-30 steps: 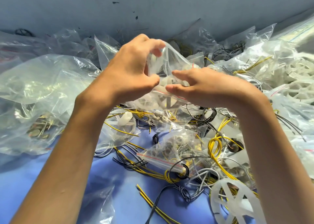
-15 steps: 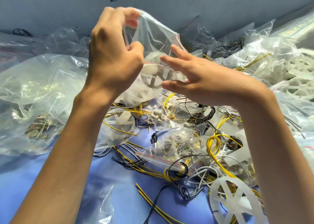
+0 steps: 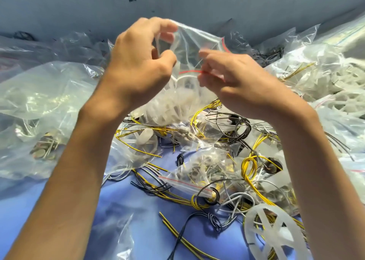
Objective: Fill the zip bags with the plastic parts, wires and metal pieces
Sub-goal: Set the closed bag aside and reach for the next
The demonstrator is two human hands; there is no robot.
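Our left hand and right hand pinched the zip bag at its mouth. Yellow wires lay below it.

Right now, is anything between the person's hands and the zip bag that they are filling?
Nothing visible is in the way. The left hand pinches the top edge of the zip bag, and the right hand pinches its near lip by the red strip. White plastic parts lie inside it.
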